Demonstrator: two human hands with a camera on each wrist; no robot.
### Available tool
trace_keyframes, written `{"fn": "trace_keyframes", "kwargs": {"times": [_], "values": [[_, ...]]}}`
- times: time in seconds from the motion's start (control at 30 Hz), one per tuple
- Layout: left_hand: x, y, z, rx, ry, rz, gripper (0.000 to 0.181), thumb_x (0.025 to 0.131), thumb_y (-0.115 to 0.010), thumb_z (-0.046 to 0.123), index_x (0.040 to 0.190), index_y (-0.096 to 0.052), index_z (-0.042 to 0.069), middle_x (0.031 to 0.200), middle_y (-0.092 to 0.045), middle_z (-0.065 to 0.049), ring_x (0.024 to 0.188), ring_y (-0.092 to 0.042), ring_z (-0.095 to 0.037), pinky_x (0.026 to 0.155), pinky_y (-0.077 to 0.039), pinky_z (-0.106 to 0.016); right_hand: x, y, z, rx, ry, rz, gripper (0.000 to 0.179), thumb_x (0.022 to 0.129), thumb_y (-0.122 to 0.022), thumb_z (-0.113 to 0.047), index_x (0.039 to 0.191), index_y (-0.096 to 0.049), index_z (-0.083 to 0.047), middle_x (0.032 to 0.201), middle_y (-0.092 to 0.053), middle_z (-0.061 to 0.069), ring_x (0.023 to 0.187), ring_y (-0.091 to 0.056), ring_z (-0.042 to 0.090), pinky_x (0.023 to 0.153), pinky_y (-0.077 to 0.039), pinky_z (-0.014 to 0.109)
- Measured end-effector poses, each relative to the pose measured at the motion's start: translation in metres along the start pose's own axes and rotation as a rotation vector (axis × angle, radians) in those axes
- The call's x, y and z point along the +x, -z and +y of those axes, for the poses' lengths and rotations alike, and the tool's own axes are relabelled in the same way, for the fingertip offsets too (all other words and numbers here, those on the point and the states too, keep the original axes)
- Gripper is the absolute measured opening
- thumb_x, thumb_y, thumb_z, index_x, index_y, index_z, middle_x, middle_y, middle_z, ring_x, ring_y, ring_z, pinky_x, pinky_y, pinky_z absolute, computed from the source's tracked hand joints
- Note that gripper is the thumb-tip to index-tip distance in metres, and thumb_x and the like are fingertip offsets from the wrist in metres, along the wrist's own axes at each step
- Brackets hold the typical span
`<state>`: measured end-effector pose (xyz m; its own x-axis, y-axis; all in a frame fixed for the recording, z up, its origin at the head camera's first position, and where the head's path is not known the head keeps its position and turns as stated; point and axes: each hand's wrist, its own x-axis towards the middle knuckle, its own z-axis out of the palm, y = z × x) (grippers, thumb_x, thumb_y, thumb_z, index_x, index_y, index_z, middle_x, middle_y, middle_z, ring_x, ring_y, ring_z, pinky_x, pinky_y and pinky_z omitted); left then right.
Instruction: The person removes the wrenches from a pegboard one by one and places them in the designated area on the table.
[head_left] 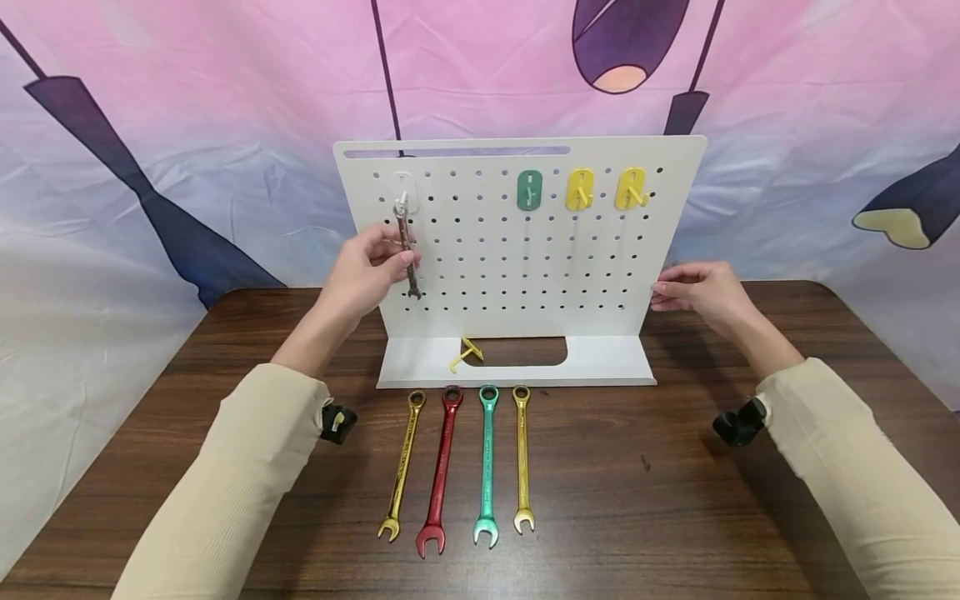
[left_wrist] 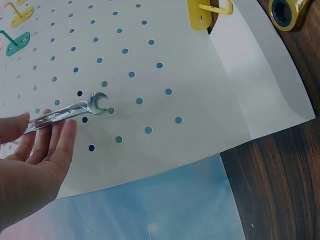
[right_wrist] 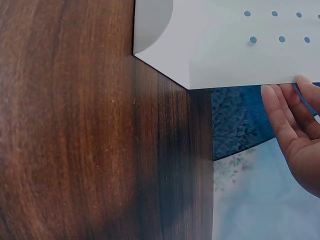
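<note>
My left hand (head_left: 367, 271) pinches a silver combination wrench (head_left: 405, 235) between thumb and fingers, in front of a white pegboard (head_left: 637, 155). The wrench hangs nearly upright, its ring end right at the white hook (head_left: 406, 185) on the board's upper left. In the left wrist view its open jaw end (left_wrist: 95, 104) points out past the fingertips, close over the holes. At the board's right edge, my right hand (head_left: 705, 292) grips the rim, thumb at the front and fingers partly hidden behind; the right wrist view shows these fingers (right_wrist: 280, 112) too.
One green hook (head_left: 529, 190) and two yellow hooks (head_left: 580, 189) sit along the board's upper right. A loose yellow hook (head_left: 468, 353) lies at the base cutout. Before the base lie a red wrench (head_left: 442, 467), a green wrench (head_left: 487, 458) and two gold wrenches (head_left: 522, 458).
</note>
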<state>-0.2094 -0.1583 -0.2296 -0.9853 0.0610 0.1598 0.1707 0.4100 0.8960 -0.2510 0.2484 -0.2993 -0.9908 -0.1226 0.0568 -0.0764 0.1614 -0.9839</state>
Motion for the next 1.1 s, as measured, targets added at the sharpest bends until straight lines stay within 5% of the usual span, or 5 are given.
{"fn": "trace_keyframes", "kwargs": {"times": [0.4,0.77,1.1], "values": [[-0.014,0.003,0.013,-0.088,-0.012,-0.029,0.026,0.093,-0.05,0.002,0.117,-0.048,-0.008,0.102,-0.061,-0.023,0.08,-0.062,-0.013,0.077,-0.055,-0.03,-0.001,0.0,0.0,-0.011,-0.01,0.004,0.005,0.084,-0.062,0.003,0.086,-0.067,0.004,0.08,-0.066,0.007,0.07,-0.066,0.023,0.073,-0.056,0.038],[-0.021,0.01,0.025,-0.128,-0.012,-0.048,0.035,0.092,-0.053,0.004,0.125,-0.046,-0.008,0.094,-0.065,-0.015,0.076,-0.064,-0.012,0.073,-0.056,-0.028,0.0,0.0,-0.002,-0.017,-0.014,0.005,0.006,0.084,-0.063,0.002,0.087,-0.065,0.006,0.08,-0.066,0.008,0.071,-0.066,0.025,0.073,-0.056,0.038],[-0.022,0.014,0.038,-0.294,-0.003,-0.034,0.034,0.089,-0.054,-0.003,0.119,-0.047,-0.016,0.08,-0.067,-0.009,0.068,-0.066,-0.015,0.067,-0.057,-0.027,0.0,0.0,-0.002,-0.012,-0.01,-0.006,0.007,0.084,-0.063,0.001,0.087,-0.065,0.007,0.08,-0.066,0.009,0.072,-0.066,0.025,0.073,-0.056,0.039]]}}
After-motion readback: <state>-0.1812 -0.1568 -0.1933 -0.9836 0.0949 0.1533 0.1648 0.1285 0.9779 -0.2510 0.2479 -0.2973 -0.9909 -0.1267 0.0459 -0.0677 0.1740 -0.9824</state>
